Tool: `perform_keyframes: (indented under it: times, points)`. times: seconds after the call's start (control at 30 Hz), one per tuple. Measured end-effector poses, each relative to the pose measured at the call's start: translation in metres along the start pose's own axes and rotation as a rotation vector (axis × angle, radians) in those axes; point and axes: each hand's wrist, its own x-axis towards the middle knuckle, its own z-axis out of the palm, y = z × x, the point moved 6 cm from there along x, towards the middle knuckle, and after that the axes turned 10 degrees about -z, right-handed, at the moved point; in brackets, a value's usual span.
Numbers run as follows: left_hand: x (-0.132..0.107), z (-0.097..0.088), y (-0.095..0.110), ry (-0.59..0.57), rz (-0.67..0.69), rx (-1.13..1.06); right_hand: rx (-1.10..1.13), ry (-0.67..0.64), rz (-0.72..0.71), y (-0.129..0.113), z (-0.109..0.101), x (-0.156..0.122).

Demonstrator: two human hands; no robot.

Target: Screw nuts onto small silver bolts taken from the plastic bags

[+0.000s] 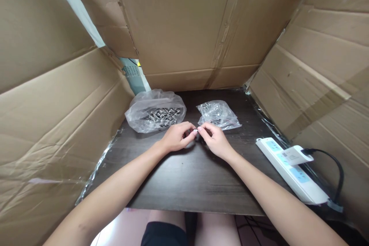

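My left hand (179, 137) and my right hand (212, 138) meet above the dark tabletop, fingertips almost touching. Between them is a small shiny metal piece (195, 130), too small to name exactly. Thumb and fingers of each hand are pinched on it from either side. Behind my left hand lies an open clear plastic bag (138, 117) with many small metal fittings (165, 116) inside. Just beyond my right hand sits a smaller clear zip bag (220, 113), which also holds small metal parts.
A white power strip (294, 173) runs along the table's right side, with a white plug (295, 155) and black cable (340, 169). Cardboard walls (187, 23) enclose the dark table (184, 184) at the back and both sides. My legs are below the front edge.
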Motion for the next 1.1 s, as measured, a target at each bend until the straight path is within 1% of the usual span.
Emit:
perform_keyframes:
  times: [0.07,0.2,0.3,0.47,0.6,0.83,0.97,1.1]
  points:
    - [-0.0003,-0.0009,0.0001,0.001,0.003,-0.016,0.005,-0.001,0.002,-0.0001,0.0000,0.0001]
    - [-0.0006,0.0001,-0.0023,-0.010,-0.058,-0.086,0.024,0.001,0.024,0.0010,-0.0004,-0.0005]
    - [-0.0006,0.0009,-0.0021,-0.001,-0.069,-0.078,0.034,0.005,0.038,0.0017,-0.0006,-0.0006]
    - [-0.0002,0.0006,0.0003,0.010,-0.022,-0.047,0.022,0.002,0.022,-0.0001,-0.0006,0.0001]
    - [-0.0007,-0.0006,0.0007,0.026,-0.001,-0.065,0.018,0.008,0.030,0.0000,-0.0013,0.0000]
    - [-0.0031,-0.0037,0.0041,0.091,0.044,-0.092,-0.010,0.060,0.026,0.0012,-0.0047,0.0002]
    - [-0.0022,-0.0010,0.0035,0.056,0.019,-0.095,0.016,0.052,0.036,0.0011,-0.0043,0.0002]
    - [-0.0006,0.0011,0.0014,0.035,0.008,-0.070,0.025,0.014,0.055,0.0017,-0.0024,0.0000]
